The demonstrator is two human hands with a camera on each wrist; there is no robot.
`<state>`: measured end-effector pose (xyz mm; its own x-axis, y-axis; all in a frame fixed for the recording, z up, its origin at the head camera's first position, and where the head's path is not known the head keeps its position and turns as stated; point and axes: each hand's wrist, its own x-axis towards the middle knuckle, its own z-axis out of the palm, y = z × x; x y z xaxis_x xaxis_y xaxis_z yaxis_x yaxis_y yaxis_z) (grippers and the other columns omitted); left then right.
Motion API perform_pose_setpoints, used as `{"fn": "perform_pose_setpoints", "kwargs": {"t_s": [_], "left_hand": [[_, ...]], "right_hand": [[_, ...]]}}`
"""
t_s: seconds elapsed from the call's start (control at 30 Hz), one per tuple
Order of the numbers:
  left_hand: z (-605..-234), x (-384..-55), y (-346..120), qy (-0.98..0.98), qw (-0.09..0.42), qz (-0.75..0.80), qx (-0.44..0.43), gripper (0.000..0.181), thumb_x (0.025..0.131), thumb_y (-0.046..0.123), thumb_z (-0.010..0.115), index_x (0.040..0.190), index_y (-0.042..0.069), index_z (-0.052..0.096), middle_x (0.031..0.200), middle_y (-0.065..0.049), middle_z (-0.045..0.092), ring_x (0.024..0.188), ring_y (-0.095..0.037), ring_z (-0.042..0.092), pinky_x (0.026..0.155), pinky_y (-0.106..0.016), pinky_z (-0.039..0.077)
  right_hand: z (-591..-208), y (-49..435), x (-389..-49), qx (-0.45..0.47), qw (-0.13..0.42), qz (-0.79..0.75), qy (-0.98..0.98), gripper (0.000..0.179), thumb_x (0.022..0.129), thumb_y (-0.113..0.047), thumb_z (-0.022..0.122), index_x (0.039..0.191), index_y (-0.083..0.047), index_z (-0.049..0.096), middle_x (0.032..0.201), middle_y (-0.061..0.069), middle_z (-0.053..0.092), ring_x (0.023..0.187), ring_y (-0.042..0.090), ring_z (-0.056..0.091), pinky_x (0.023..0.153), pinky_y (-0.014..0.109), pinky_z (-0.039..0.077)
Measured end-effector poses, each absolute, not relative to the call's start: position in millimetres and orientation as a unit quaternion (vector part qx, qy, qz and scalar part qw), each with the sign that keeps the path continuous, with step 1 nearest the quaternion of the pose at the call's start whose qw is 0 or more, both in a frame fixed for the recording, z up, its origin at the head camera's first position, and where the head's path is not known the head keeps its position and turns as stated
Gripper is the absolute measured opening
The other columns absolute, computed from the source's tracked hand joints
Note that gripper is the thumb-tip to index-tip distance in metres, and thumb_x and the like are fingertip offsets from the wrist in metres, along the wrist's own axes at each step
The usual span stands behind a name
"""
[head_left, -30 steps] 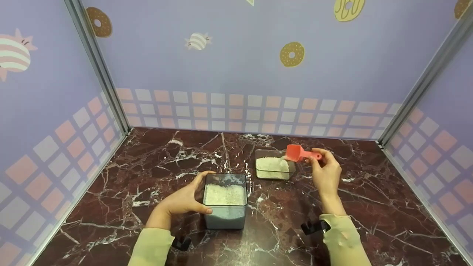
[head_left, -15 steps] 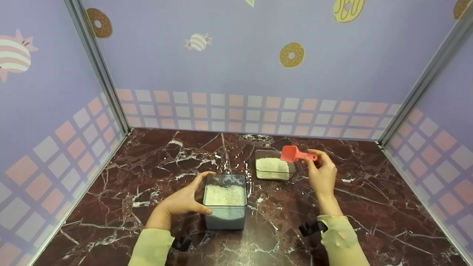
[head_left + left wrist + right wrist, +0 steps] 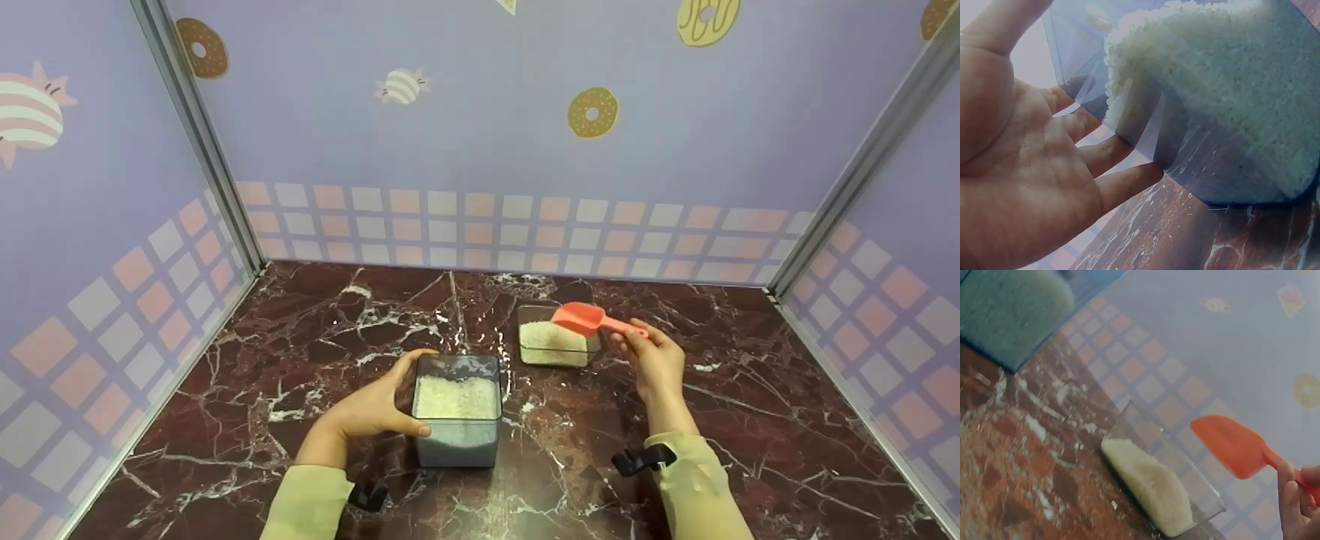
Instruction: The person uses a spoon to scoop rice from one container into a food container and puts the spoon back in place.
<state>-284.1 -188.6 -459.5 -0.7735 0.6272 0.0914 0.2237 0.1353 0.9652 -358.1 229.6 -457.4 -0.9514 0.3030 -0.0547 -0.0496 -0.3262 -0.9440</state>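
A tall transparent bluish square container (image 3: 459,448) with white rice (image 3: 456,397) inside stands on the table before me. My left hand (image 3: 375,405) grips its left side, thumb on the near face and fingers toward the back corner. In the left wrist view, the fingers (image 3: 1129,177) touch the clear wall. My right hand (image 3: 660,364) pinches the handle of a red scoop (image 3: 577,319), held above a small clear rectangular container (image 3: 535,313). Rice (image 3: 1148,478) lies in that container, heaped to one side in the right wrist view. The scoop's bowl is tilted; its inside is hidden.
Dark red marbled tabletop (image 3: 360,472) with white veins runs under everything. Loose rice grains (image 3: 504,360) lie scattered between the two containers. Patterned purple panels (image 3: 480,135) enclose the back and both sides, joined by metal corner posts (image 3: 202,142).
The red scoop has moved left over the small container and turned from mouth-down toward level. Rice was falling from it a second ago. My left hand and the tall container have stayed put.
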Motion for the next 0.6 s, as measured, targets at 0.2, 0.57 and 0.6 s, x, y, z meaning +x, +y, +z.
{"fn": "perform_pose_setpoints", "kwargs": {"t_s": [0.2, 0.57, 0.6], "left_hand": [[-460, -284, -189, 0.727, 0.175, 0.597, 0.290, 0.106, 0.074, 0.004, 0.086, 0.156, 0.015, 0.020, 0.155, -0.022, 0.043, 0.135, -0.038, 0.051, 0.108, -0.033, 0.051], [-460, -285, -188, 0.718, 0.183, 0.606, 0.290, 0.106, 0.074, 0.002, 0.085, 0.156, 0.015, 0.019, 0.154, -0.024, 0.042, 0.129, -0.038, 0.056, 0.105, -0.038, 0.053], [-460, -285, -188, 0.718, 0.183, 0.606, 0.289, 0.106, 0.074, 0.002, 0.085, 0.156, 0.015, 0.019, 0.154, -0.024, 0.042, 0.129, -0.038, 0.057, 0.105, -0.039, 0.053]], "right_hand": [[-444, 230, -353, -0.104, 0.061, 0.847, -0.518, 0.044, 0.103, -0.001, 0.054, 0.145, 0.006, 0.044, 0.081, -0.005, 0.073, 0.070, 0.002, 0.072, 0.071, 0.010, 0.056], [-416, 211, -332, -0.034, 0.029, 0.869, -0.493, 0.016, 0.102, 0.002, 0.054, 0.112, -0.005, 0.065, 0.088, 0.000, 0.071, 0.075, 0.008, 0.073, 0.071, 0.014, 0.058], [-414, 208, -330, -0.026, 0.028, 0.867, -0.496, 0.017, 0.102, 0.002, 0.054, 0.113, -0.004, 0.065, 0.088, 0.001, 0.072, 0.075, 0.009, 0.073, 0.071, 0.015, 0.058]]}}
